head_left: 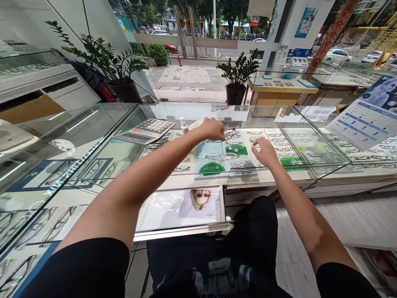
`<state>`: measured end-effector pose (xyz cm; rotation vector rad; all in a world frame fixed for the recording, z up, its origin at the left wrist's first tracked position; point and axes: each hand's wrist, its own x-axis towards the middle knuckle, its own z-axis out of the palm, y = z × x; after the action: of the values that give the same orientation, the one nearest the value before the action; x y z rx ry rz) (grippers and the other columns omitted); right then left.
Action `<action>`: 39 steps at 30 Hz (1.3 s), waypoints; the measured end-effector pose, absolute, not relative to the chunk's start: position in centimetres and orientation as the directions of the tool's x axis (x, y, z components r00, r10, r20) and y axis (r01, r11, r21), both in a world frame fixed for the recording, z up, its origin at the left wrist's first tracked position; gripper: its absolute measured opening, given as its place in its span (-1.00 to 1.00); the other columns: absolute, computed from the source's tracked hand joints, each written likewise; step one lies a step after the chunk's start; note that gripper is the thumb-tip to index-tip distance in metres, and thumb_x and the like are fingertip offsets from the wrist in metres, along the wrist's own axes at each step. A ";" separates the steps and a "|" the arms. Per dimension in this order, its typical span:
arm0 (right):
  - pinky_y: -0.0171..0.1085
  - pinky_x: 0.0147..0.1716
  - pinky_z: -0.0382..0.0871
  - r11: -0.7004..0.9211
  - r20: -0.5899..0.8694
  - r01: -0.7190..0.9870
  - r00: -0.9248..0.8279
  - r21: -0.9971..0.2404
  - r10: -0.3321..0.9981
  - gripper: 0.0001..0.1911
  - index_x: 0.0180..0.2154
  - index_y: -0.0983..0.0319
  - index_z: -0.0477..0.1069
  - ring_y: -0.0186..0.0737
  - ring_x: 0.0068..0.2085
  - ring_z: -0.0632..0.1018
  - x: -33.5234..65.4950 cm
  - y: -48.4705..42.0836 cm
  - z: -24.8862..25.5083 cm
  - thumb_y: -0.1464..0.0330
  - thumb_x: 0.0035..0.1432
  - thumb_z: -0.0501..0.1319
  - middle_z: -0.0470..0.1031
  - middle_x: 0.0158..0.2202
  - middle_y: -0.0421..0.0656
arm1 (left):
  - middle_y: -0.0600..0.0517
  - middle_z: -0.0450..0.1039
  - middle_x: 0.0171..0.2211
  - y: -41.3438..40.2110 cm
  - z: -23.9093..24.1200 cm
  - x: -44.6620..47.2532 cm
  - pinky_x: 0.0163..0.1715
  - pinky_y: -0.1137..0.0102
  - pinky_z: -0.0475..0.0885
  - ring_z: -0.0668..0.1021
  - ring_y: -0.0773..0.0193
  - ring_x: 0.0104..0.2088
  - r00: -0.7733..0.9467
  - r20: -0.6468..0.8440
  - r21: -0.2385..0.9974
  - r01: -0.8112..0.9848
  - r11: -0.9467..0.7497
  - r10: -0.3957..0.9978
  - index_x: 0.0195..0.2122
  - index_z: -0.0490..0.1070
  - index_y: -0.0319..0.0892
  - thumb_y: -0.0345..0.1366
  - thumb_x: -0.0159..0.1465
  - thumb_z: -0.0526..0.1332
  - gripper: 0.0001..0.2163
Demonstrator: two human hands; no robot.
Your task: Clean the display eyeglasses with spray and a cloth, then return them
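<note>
My left hand (214,129) is closed above the glass counter, its fingers curled downward. Dark-framed eyeglasses (231,133) show right at its fingertips and appear to be held there. To the right, my right hand (263,151) hovers over the counter with thumb and forefinger curved and slightly apart, nothing visible between them. Between and below the hands are a clear-framed pair of glasses (221,156), a green card (237,150) and a green half-round sign (211,168). Behind my left wrist stand a small white spray bottle (184,125) and a pale cloth-like item (196,124), partly hidden.
A desk calendar (145,130) lies on the glass at left. An open drawer (161,209) containing a portrait print (200,203) juts out before my lap. A printed leaflet (367,118) stands at right. Potted plants (237,78) are beyond the counter.
</note>
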<state>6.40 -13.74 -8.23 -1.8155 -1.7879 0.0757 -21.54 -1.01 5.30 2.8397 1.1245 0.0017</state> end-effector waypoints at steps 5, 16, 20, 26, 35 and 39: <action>0.21 0.18 0.49 0.072 0.356 0.899 0.097 -0.433 0.929 -0.85 -0.11 0.11 0.47 0.27 0.14 0.57 6.3 -13.8 -8.2 0.21 0.42 0.18 0.61 0.07 0.11 | -0.12 0.62 -0.33 1.0 1.8 -20.5 0.41 -0.26 0.28 0.55 -0.20 0.10 0.727 -0.025 0.042 0.687 -0.725 0.687 -0.38 0.66 -0.16 -0.19 0.22 0.45 -0.85; 0.22 0.19 0.47 0.088 0.371 0.892 0.093 -0.443 0.924 -0.84 -0.10 0.11 0.50 0.29 0.15 0.56 6.3 -13.9 -8.2 0.22 0.42 0.18 0.62 0.07 0.11 | -0.19 0.67 -0.23 -1.1 0.0 -20.6 0.34 -0.17 0.34 0.54 -0.27 0.14 0.767 -0.024 0.014 0.642 -0.767 0.641 -0.34 0.70 -0.17 -0.25 0.21 0.43 -0.89; 0.24 0.20 0.47 0.080 0.355 0.897 0.090 -0.435 0.931 -0.82 -0.09 0.12 0.49 0.31 0.17 0.55 6.2 -14.0 -7.9 0.22 0.43 0.17 0.62 0.09 0.13 | -0.17 0.68 -0.21 -1.9 0.2 -20.6 0.29 -0.12 0.39 0.56 -0.21 0.11 0.767 -0.042 -0.030 0.639 -0.768 0.640 -0.28 0.71 -0.16 -0.30 0.23 0.39 -0.90; 0.23 0.23 0.46 0.086 0.366 0.898 0.088 -0.432 0.927 -0.85 -0.10 0.12 0.48 0.30 0.15 0.56 6.2 -14.0 -8.0 0.24 0.41 0.18 0.61 0.08 0.13 | -0.25 0.58 0.16 -4.0 1.8 -21.3 0.29 -0.11 0.41 0.51 -0.26 0.22 0.746 0.001 -0.063 0.665 -0.744 0.666 -0.07 0.70 -0.20 -0.21 0.31 0.38 -0.76; 0.20 0.21 0.47 0.085 0.369 0.893 0.095 -0.442 0.924 -0.86 -0.10 0.13 0.46 0.27 0.14 0.57 6.4 -14.1 -8.3 0.24 0.40 0.19 0.61 0.08 0.11 | 0.02 0.69 -0.22 -16.9 5.6 -27.7 -0.19 0.32 0.40 0.63 0.16 -0.23 0.902 -0.136 0.528 0.416 -0.740 0.409 -0.16 0.53 -0.09 -0.38 0.45 0.10 -0.80; 0.19 0.20 0.46 0.106 0.393 0.897 0.080 -0.429 0.916 -0.87 -0.10 0.11 0.46 0.26 0.13 0.56 6.6 -14.1 -8.6 0.24 0.41 0.20 0.61 0.07 0.10 | 0.05 0.64 -0.33 -20.1 -0.8 -30.9 -0.25 0.34 0.38 0.57 0.20 -0.34 0.911 -0.285 0.681 0.412 -0.606 0.300 -0.09 0.48 -0.06 -0.31 0.57 0.00 -0.75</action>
<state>6.59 -14.07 -8.61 -1.7700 -1.7950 0.0405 -30.91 -20.13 -0.76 2.2631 0.5048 -0.1795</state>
